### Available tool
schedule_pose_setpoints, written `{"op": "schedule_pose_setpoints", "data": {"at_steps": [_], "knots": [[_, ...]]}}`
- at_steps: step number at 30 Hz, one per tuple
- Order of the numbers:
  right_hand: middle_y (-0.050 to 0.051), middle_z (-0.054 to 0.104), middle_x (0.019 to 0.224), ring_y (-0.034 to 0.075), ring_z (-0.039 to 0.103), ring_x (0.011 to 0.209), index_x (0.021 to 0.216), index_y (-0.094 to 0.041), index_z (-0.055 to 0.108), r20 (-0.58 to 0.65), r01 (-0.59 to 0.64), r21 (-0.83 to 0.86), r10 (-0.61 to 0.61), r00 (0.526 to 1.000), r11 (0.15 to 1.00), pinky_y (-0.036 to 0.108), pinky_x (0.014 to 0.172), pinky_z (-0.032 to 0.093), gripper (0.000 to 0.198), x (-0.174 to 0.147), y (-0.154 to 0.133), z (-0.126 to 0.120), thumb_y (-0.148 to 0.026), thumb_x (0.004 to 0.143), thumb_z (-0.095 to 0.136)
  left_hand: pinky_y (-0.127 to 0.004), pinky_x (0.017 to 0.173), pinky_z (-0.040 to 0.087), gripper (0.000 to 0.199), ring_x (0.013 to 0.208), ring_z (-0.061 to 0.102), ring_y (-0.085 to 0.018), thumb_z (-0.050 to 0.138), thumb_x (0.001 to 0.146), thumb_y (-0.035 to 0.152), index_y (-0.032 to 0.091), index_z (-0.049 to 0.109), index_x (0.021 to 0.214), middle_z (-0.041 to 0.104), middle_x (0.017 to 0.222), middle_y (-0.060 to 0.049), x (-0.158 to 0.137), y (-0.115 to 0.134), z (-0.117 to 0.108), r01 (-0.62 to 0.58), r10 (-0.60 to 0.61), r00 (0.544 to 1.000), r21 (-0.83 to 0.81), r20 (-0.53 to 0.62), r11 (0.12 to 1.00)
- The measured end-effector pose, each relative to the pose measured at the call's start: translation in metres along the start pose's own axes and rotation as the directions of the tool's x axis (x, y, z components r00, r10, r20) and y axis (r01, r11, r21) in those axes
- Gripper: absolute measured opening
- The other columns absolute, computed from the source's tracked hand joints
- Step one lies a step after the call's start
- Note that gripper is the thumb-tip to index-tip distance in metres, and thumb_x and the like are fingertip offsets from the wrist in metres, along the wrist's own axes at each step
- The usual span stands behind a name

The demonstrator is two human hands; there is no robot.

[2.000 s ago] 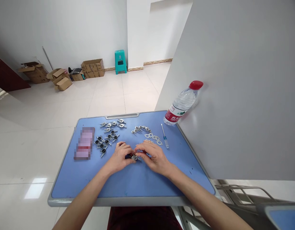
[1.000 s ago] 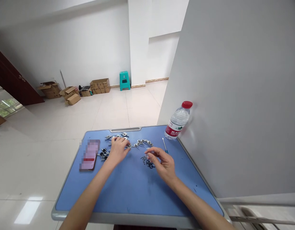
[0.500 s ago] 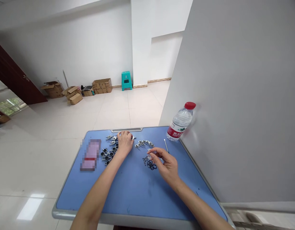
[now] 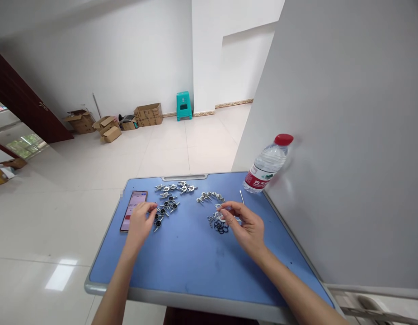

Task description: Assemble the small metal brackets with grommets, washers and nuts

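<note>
My left hand point(image 4: 141, 221) is over the right edge of a phone point(image 4: 137, 197), beside a cluster of metal fittings with round black faces point(image 4: 166, 204). Its thumb and forefinger curl together at the nearest fittings; whatever is between them is too small to make out. My right hand point(image 4: 246, 225) pinches thumb and forefinger above some flat pale metal pieces point(image 4: 217, 206); what it holds, if anything, is unclear. Under those fingertips lie small screws point(image 4: 210, 221) and black rings point(image 4: 221, 227). Silver forked fittings point(image 4: 183, 188) lie at the back, and curved metal hooks point(image 4: 212, 195) form an arc.
A water bottle point(image 4: 268, 164) with a red cap stands at the table's back right, by the grey wall. Near it lies a thin screwdriver point(image 4: 241, 197), partly hidden by my right hand. Beyond the blue table point(image 4: 185, 262) are cardboard boxes point(image 4: 148, 114) and a teal stool point(image 4: 184, 106).
My left hand has moved left and nearer, from the silver forked fittings to the black-faced ones by the phone. My right hand stays over the small parts. The view has shifted slightly.
</note>
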State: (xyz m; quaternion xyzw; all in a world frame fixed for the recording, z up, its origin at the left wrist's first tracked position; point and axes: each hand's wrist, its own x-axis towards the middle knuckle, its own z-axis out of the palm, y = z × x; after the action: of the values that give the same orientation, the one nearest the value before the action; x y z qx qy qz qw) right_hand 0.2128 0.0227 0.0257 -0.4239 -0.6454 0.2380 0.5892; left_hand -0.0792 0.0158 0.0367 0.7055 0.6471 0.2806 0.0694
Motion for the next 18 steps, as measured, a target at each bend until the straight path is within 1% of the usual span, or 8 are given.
{"op": "schedule_pose_setpoints", "data": {"at_steps": [3,5,6,8,10,14,16,18], "knots": [[0.001,0.068,0.073,0.013,0.058,0.054,0.087,-0.021,0.065,0.001,0.014,-0.019,-0.014,1.000,1.000,0.026,0.054,0.051,0.009,0.000,-0.002,0.000,-0.028,0.088,0.060,-0.037,0.077,0.047,0.014,0.084,0.062,-0.024,0.052,0.088,0.030,0.020,0.062,0.087,0.067,0.084,-0.004,-0.028,-0.014,-0.002,0.051,-0.051,0.999,-0.002,-0.006,0.999],[0.001,0.068,0.072,0.012,0.058,0.054,0.087,-0.021,0.065,0.002,0.016,-0.028,-0.016,1.000,0.999,0.026,0.054,0.051,0.010,0.000,-0.002,0.000,-0.029,0.088,0.060,-0.037,0.079,0.046,0.015,0.086,0.062,-0.024,0.054,0.088,0.032,0.021,0.063,0.093,0.067,0.088,-0.005,-0.042,-0.015,0.005,0.060,-0.060,0.998,-0.001,0.010,0.998],[0.000,0.067,0.071,0.012,0.058,0.053,0.086,-0.021,0.065,0.001,0.014,-0.033,-0.014,1.000,0.999,0.026,0.055,0.051,0.010,0.000,-0.002,0.001,-0.029,0.087,0.060,-0.038,0.079,0.046,0.016,0.088,0.062,-0.024,0.055,0.088,0.031,0.022,0.063,0.098,0.067,0.091,-0.004,-0.046,-0.013,0.009,0.059,-0.059,0.998,0.019,0.023,0.998],[0.000,0.066,0.069,0.012,0.057,0.053,0.085,-0.021,0.065,-0.004,0.007,-0.039,-0.007,1.000,0.999,0.026,0.055,0.051,0.010,0.000,-0.001,0.001,-0.030,0.087,0.061,-0.039,0.080,0.045,0.016,0.090,0.062,-0.025,0.056,0.087,0.027,0.022,0.062,0.101,0.066,0.092,-0.004,-0.052,-0.009,0.016,0.048,-0.050,0.998,0.068,0.035,0.997],[0.000,0.065,0.070,0.013,0.058,0.053,0.085,-0.021,0.065,-0.005,-0.006,-0.038,0.006,1.000,0.999,0.027,0.055,0.051,0.010,0.000,0.001,0.001,-0.031,0.086,0.061,-0.038,0.079,0.044,0.014,0.092,0.061,-0.025,0.055,0.087,0.023,0.022,0.062,0.100,0.065,0.094,-0.004,-0.054,-0.004,0.021,0.026,-0.031,0.998,0.082,0.061,0.996],[0.000,0.065,0.071,0.013,0.057,0.055,0.088,-0.021,0.065,-0.002,-0.017,-0.030,0.017,1.000,0.999,0.026,0.055,0.050,0.010,0.000,0.006,0.000,-0.030,0.086,0.062,-0.037,0.080,0.044,0.014,0.095,0.060,-0.024,0.053,0.090,0.019,0.022,0.062,0.100,0.065,0.097,-0.004,-0.055,0.015,0.026,-0.066,0.061,0.984,0.023,0.169,0.998],[-0.001,0.065,0.071,0.012,0.056,0.055,0.089,-0.021,0.065,0.006,-0.015,-0.029,0.016,1.000,0.999,0.026,0.056,0.049,0.009,-0.001,0.007,0.000,-0.029,0.087,0.061,-0.036,0.078,0.043,0.012,0.089,0.061,-0.023,0.055,0.090,0.019,0.022,0.062,0.100,0.065,0.094,-0.004,-0.056,0.028,0.031,-0.099,0.089,0.972,0.036,0.217,0.994],[-0.001,0.065,0.071,0.012,0.056,0.056,0.089,-0.021,0.065,0.019,-0.012,-0.029,0.012,1.000,0.999,0.026,0.057,0.048,0.008,-0.001,0.007,0.000,-0.028,0.087,0.061,-0.036,0.074,0.043,0.008,0.080,0.061,-0.023,0.061,0.088,0.024,0.020,0.062,0.095,0.065,0.084,-0.003,-0.058,0.041,0.037,-0.099,0.074,0.969,0.097,0.234,0.990]]}}
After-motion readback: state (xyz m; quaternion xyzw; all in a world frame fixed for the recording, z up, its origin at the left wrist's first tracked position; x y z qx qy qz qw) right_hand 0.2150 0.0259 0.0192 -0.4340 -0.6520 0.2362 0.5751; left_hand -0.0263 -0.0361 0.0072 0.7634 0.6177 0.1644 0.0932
